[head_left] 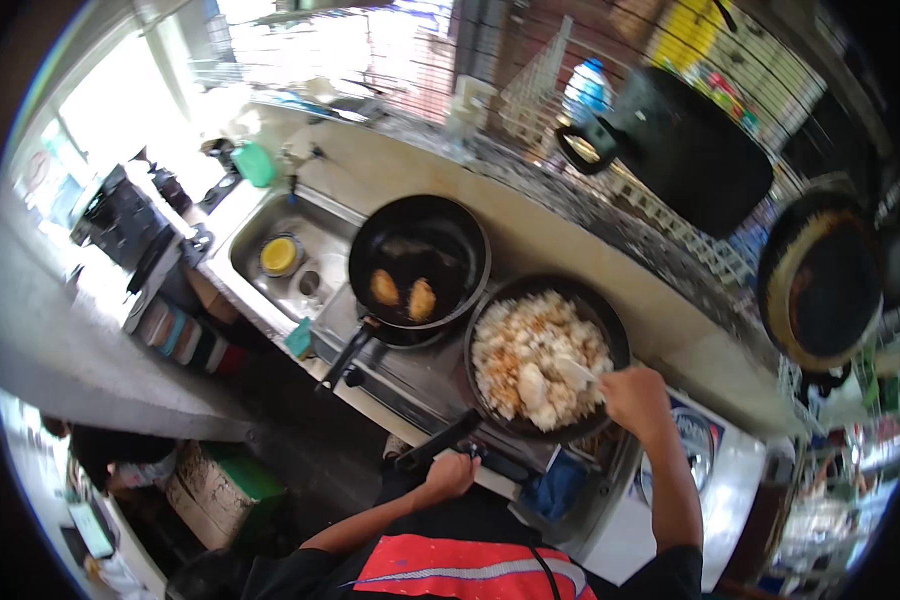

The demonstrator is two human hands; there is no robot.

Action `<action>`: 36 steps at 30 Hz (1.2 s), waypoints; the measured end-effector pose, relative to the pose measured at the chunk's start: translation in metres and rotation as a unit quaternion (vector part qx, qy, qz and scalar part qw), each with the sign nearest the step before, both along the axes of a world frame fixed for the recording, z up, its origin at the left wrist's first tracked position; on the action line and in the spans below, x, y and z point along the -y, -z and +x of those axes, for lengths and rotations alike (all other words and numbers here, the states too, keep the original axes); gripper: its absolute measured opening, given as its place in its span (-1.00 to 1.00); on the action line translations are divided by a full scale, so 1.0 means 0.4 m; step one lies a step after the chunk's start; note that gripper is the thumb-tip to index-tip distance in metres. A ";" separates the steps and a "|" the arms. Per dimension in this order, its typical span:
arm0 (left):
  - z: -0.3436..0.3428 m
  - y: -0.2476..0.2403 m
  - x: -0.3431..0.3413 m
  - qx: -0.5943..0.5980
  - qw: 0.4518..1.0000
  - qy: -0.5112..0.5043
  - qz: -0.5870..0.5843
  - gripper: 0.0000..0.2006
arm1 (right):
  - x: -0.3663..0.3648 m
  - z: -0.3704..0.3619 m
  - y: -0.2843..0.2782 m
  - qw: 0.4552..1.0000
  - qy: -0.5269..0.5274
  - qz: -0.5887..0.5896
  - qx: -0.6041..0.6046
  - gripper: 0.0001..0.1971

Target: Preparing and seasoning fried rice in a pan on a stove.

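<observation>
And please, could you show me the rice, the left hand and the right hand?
Rice (pixel 537 350): head view, middle of heap.
Left hand (pixel 451 474): head view, back of hand.
Right hand (pixel 634 399): head view, back of hand.

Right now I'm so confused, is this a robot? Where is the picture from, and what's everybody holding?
No robot here, just a person's two bare hands. The one picture comes from a camera worn on the person's head, looking down. Its very wide lens makes straight edges bend.

On the stove are two dark pans. The right pan is full of what looks like rice with brownish bits. The left pan has two golden-brown pieces of food. Beyond it is a metal sink with a round yellow thing inside.

The right hand holds a pale utensil in the rice. The left hand is beside the right pan's handle; I can't tell exactly what it touches.
</observation>
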State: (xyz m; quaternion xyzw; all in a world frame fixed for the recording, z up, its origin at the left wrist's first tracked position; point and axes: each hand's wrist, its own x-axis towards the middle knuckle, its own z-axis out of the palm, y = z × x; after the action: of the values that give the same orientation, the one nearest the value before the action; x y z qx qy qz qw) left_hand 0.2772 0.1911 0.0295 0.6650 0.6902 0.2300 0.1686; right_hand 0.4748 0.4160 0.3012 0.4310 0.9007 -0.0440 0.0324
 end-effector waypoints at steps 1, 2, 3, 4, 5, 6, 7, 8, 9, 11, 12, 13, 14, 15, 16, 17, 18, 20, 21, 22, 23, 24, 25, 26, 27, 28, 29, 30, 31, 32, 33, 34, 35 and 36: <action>0.004 -0.014 -0.010 0.005 0.999 0.012 -0.038 -0.59 | -0.006 0.017 -0.018 1.000 0.017 0.012 -0.003 -0.82; 0.011 -0.043 -0.016 0.012 0.997 0.025 -0.076 -0.58 | -0.014 0.034 -0.017 1.000 0.016 0.018 -0.016 -0.82; 0.016 -0.064 -0.016 -0.027 0.996 0.035 -0.078 -0.57 | -0.019 0.041 -0.004 0.999 0.013 0.021 -0.030 -0.81; 0.025 -0.083 -0.022 -0.039 0.996 0.032 -0.080 -0.59 | -0.022 0.052 0.011 1.000 0.013 0.012 -0.016 -0.81; 0.030 -0.086 -0.026 -0.012 0.995 0.010 -0.097 -0.59 | -0.023 0.053 0.030 1.000 0.011 0.003 -0.003 -0.81; 0.033 -0.090 -0.029 0.017 0.993 -0.011 -0.114 -0.59 | -0.015 0.042 0.042 1.000 -0.014 0.010 0.012 -0.80; 0.038 -0.112 -0.038 0.044 0.985 -0.028 -0.167 -0.58 | -0.006 0.035 0.056 0.999 -0.035 0.016 0.029 -0.79; 0.045 -0.082 -0.031 0.044 0.984 -0.048 -0.165 -0.58 | 0.004 0.023 0.077 0.998 -0.054 0.019 0.026 -0.79; 0.058 -0.038 -0.023 0.078 0.979 -0.086 -0.165 -0.59 | 0.008 0.008 0.107 0.997 -0.068 0.009 0.045 -0.78; 0.040 -0.075 -0.042 0.394 0.840 -0.140 -0.347 -0.61 | 0.021 -0.012 0.156 0.994 -0.091 -0.001 0.065 -0.78; 0.033 -0.062 -0.042 0.398 0.838 -0.150 -0.342 -0.61 | 0.026 -0.019 0.173 0.994 -0.083 -0.005 0.072 -0.79; 0.025 -0.047 -0.046 0.530 0.738 -0.178 -0.377 -0.60 | 0.023 -0.023 0.175 0.993 -0.082 -0.006 0.079 -0.80; 0.014 -0.023 -0.047 0.647 0.618 -0.194 -0.402 -0.59 | 0.020 -0.024 0.178 0.992 -0.096 -0.002 0.079 -0.80; 0.016 -0.003 -0.028 0.665 0.626 -0.158 -0.376 -0.60 | 0.017 -0.021 0.178 0.992 -0.099 -0.012 0.079 -0.81; 0.023 0.010 -0.030 0.667 0.627 -0.161 -0.368 -0.60 | 0.007 -0.016 0.178 0.992 -0.095 -0.020 0.079 -0.81; 0.021 0.017 -0.021 0.674 0.621 -0.132 -0.378 -0.59 | 0.003 -0.011 0.171 0.994 -0.092 -0.040 0.044 -0.79; 0.013 0.024 -0.018 0.680 0.614 -0.102 -0.388 -0.57 | -0.002 -0.011 0.157 0.993 -0.103 -0.038 0.041 -0.79; 0.012 -0.045 -0.024 0.589 0.710 -0.118 -0.368 -0.56 | -0.011 0.013 0.110 0.997 -0.051 -0.054 0.024 -0.80; 0.001 -0.098 -0.020 0.389 0.874 -0.098 -0.273 -0.56 | -0.014 0.029 0.088 0.997 -0.057 -0.054 0.025 -0.80; -0.011 -0.134 -0.017 0.157 0.972 -0.073 -0.160 -0.55 | -0.014 0.041 0.065 0.998 -0.050 -0.042 -0.001 -0.82; -0.022 -0.150 -0.020 0.158 0.971 -0.080 -0.160 -0.55 | -0.012 0.047 0.042 0.998 -0.043 -0.030 -0.029 -0.84; -0.030 -0.164 -0.027 0.127 0.973 -0.019 -0.192 -0.57 | -0.007 0.050 0.016 0.998 -0.048 -0.032 -0.029 -0.84; -0.035 -0.171 -0.036 0.093 0.969 0.046 -0.224 -0.59 | 0.003 0.052 -0.013 0.999 -0.021 -0.024 -0.029 -0.85; -0.039 -0.160 -0.042 0.093 0.969 0.040 -0.226 -0.59 | 0.006 0.045 -0.034 0.999 0.002 -0.017 -0.027 -0.84; -0.039 -0.143 -0.049 0.062 0.977 0.089 -0.184 -0.61 | 0.006 0.043 -0.051 0.999 -0.003 -0.020 -0.029 -0.84; -0.037 -0.127 -0.053 0.031 0.979 0.141 -0.143 -0.62 | 0.008 0.049 -0.065 1.000 0.016 -0.009 -0.023 -0.85; -0.040 -0.110 -0.060 0.031 0.979 0.138 -0.147 -0.62 | 0.006 0.049 -0.067 0.999 0.034 0.001 -0.017 -0.85; -0.036 -0.096 -0.065 0.027 0.976 0.154 -0.153 -0.61 | -0.001 0.053 -0.055 0.999 0.035 -0.004 -0.016 -0.85; -0.032 -0.082 -0.066 0.024 0.972 0.169 -0.159 -0.60 | -0.014 0.054 -0.033 0.998 0.056 0.000 -0.028 -0.86; -0.029 -0.068 -0.063 0.025 0.972 0.168 -0.163 -0.60 | -0.025 0.052 -0.005 0.996 0.077 0.004 -0.040 -0.87; -0.025 -0.055 -0.065 0.030 0.972 0.179 -0.152 -0.57 | -0.033 0.053 0.039 0.997 0.048 0.006 -0.055 -0.87; -0.025 -0.042 -0.068 0.035 0.971 0.190 -0.139 -0.55 | -0.032 0.044 0.094 0.997 0.051 0.005 -0.054 -0.87; -0.026 -0.034 -0.072 0.035 0.971 0.191 -0.138 -0.55 | -0.034 0.027 0.147 0.998 0.021 0.001 -0.051 -0.87; -0.025 -0.025 -0.078 0.044 0.971 0.193 -0.134 -0.54 | -0.037 0.016 0.184 0.999 -0.005 -0.002 -0.048 -0.87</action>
State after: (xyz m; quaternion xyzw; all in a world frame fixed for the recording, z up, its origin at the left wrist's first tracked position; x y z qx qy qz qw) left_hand 0.2670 0.2222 0.0396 0.7461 0.5652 0.1277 0.3279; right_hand 0.4810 0.4307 0.2276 0.4235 0.9034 -0.0666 -0.0098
